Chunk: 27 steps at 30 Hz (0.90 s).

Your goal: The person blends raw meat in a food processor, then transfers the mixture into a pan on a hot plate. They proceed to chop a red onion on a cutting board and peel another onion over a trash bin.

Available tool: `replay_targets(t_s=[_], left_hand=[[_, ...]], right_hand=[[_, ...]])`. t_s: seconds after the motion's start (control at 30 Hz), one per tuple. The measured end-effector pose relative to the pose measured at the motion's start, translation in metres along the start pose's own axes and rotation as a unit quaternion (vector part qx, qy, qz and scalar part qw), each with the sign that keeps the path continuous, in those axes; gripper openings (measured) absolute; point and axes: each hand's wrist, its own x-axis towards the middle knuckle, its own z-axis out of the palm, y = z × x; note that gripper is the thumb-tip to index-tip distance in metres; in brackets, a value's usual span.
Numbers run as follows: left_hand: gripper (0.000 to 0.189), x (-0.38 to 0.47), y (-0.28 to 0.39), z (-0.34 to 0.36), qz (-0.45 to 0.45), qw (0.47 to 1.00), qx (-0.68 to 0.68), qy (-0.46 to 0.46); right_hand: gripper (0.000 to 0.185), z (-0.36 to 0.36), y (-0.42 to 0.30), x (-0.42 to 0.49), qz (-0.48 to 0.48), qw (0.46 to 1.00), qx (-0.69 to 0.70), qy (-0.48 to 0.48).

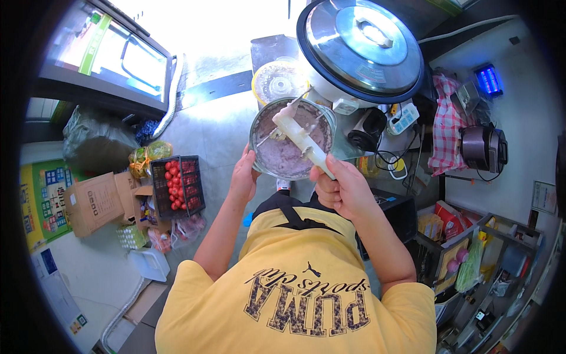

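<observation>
My left hand (244,175) grips the near left side of a round mixing bowl (252,135). Inside lies a thick, pale purple mash (283,159), which also smears the inner wall. My right hand (342,186) is closed around the lower end of a white plastic blade shaft (300,135), held slantwise above the bowl. Thin metal blades stick out from the shaft, and mash clings to its upper end and blades. Beyond the bowl rests a clear round lid (279,82) with a yellow rim, its inside splashed.
A large cooker with a steel lid (353,48) stands beyond the bowl. To its near right are a black appliance (367,130), a power strip (403,119) and loose cords. At left sit a black crate (179,161) of tomatoes and cardboard boxes (95,203). A black bin (395,217) is by my right side.
</observation>
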Motion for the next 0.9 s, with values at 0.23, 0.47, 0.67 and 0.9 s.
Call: replay_targets(t_s=[0.23,0.47,0.67,0.9], left_hand=[[0.056,0.001,0.002,-0.014,0.017,1.0,-0.011,-0.007],[0.045,-0.01,-0.005,-0.031,0.042,0.997,-0.039,0.058],[0.047,-0.042,-0.014,-0.084,0.036,0.992,-0.069,0.104],[0.053,-0.1,-0.032,-0.132,0.049,0.973,-0.098,0.203]], right_hand=[[0.045,-0.028,0.035,0.038,0.1,0.989,0.105,0.025],[0.047,-0.011,0.028,0.042,0.17,0.979,0.108,0.032],[0.047,0.018,-0.063,0.082,0.003,0.994,-0.106,0.018],[0.046,-0.014,-0.09,0.242,-0.127,0.671,-0.7,0.208]])
